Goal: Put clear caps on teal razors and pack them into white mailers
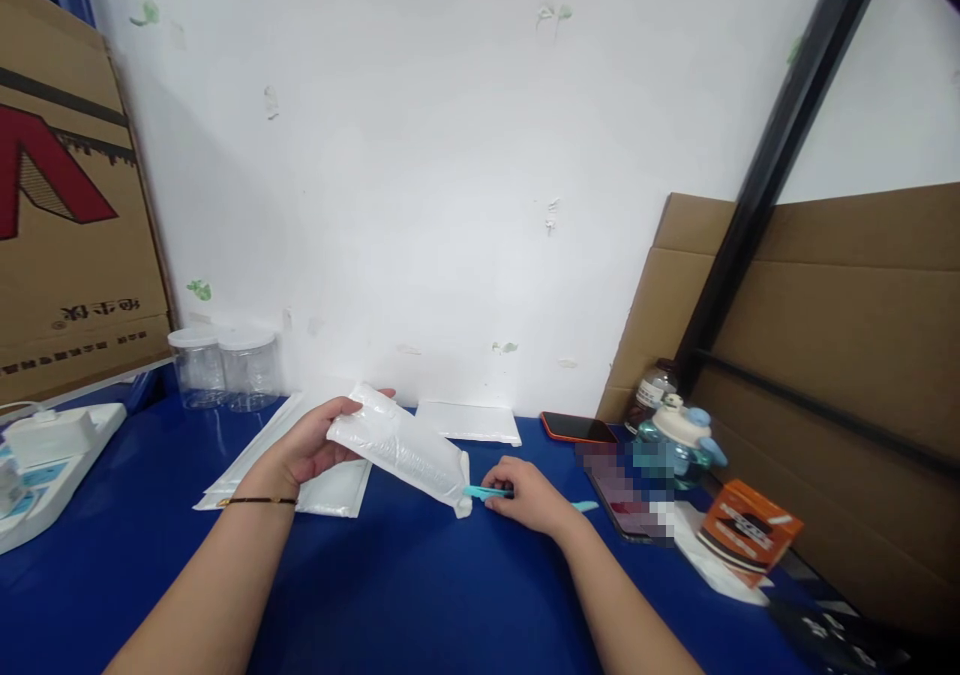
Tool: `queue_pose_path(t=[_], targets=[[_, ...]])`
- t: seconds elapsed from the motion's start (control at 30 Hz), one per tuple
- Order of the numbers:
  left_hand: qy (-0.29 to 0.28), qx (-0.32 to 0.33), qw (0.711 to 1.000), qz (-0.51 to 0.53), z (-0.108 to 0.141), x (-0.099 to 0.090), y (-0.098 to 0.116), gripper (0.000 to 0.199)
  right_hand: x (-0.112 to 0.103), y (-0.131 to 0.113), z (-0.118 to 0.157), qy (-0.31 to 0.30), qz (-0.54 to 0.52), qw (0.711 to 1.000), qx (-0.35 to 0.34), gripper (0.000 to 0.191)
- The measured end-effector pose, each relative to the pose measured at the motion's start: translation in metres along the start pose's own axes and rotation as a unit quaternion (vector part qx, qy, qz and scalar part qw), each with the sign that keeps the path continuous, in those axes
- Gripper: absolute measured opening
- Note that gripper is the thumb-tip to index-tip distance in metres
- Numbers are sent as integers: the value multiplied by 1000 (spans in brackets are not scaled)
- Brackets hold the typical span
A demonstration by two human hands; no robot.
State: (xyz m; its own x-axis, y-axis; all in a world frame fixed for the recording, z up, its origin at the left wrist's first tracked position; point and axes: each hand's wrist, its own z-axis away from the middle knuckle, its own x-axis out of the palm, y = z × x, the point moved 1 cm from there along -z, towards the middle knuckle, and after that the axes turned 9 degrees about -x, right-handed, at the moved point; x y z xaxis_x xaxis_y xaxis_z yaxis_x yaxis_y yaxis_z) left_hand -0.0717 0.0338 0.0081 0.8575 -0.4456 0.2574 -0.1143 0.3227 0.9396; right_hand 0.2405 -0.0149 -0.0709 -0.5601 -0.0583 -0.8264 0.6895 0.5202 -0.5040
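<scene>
**White package (pixel 405 447) held above a blue surface (pixel 420 595), turquoise tool (pixel 493 492) at its end**

Taking the package as the centre of the clock and the wall (pixel 420 175) as twelve, the left hand (pixel 322 442) grips its upper end, fingers curled round it and thumb on top; the package tilts down towards four o'clock, where the tool meets its lower end; the right hand (pixel 529 495) is closed round that slim tool, whose far end sticks out beyond the wrist.

Flat white mailers (pixel 330 490) lie on the surface at nine o'clock, partly behind the left hand; beyond them, towards ten, two clear jars (pixel 249 375) with white lids stand side by side near the wall; farther out at nine is a white power strip (pixel 64 490), with a big printed carton (pixel 67 255) above it.

At two o'clock a white packet (pixel 469 422) lies close to the wall; around three come an orange-edged phone (pixel 577 428), a second phone (pixel 622 500) partly blurred out, a brown bottle (pixel 651 395) and a teal jug (pixel 677 445); between three and four an orange box (pixel 750 530) sits on white paper (pixel 716 565); brown cardboard (pixel 855 355) and a slanting black post (pixel 780 145) close off that side; the white wall carries scuffs and green scraps.
</scene>
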Motion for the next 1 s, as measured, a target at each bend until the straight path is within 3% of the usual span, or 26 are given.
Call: queue_pose_path(t=[0.1,0.2,0.33,0.47,0.53,0.6,0.7,0.8,0.87,0.93,1.0], targets=[[1,15,999,-31,1,17,22,59,1,-1,-1,-1,0,1000,-2,14],[-38,29,999,-20,1,37,43,59,1,-1,0,9,-3,1000,-3,18],[-49,8,998,-24,-3,51,51,58,3,-3,1,40,-40,998,-11,34],[-18,-23,999,-35,-7,37,29,62,10,-4,-3,71,-63,995,-23,34],[7,-43,997,-63,-6,18,12,64,14,-2,-6,70,-52,996,-22,33],[66,-34,989,-127,-3,-8,-2,70,17,0,-8,68,-47,996,-19,32],[178,-9,945,-275,3,-41,-11,81,17,1,-8,65,-52,996,-19,29],[239,31,876,-417,2,-40,-11,91,16,-1,-8,53,-49,997,-26,25],[201,71,838,-502,-7,-18,-15,98,15,-3,-7,47,-49,997,-33,25],[92,90,808,-575,-21,11,-28,108,14,-4,-6,48,-52,997,-35,22],[16,85,760,-645,-37,35,-45,113,13,-5,-6,57,-48,997,-27,19]])
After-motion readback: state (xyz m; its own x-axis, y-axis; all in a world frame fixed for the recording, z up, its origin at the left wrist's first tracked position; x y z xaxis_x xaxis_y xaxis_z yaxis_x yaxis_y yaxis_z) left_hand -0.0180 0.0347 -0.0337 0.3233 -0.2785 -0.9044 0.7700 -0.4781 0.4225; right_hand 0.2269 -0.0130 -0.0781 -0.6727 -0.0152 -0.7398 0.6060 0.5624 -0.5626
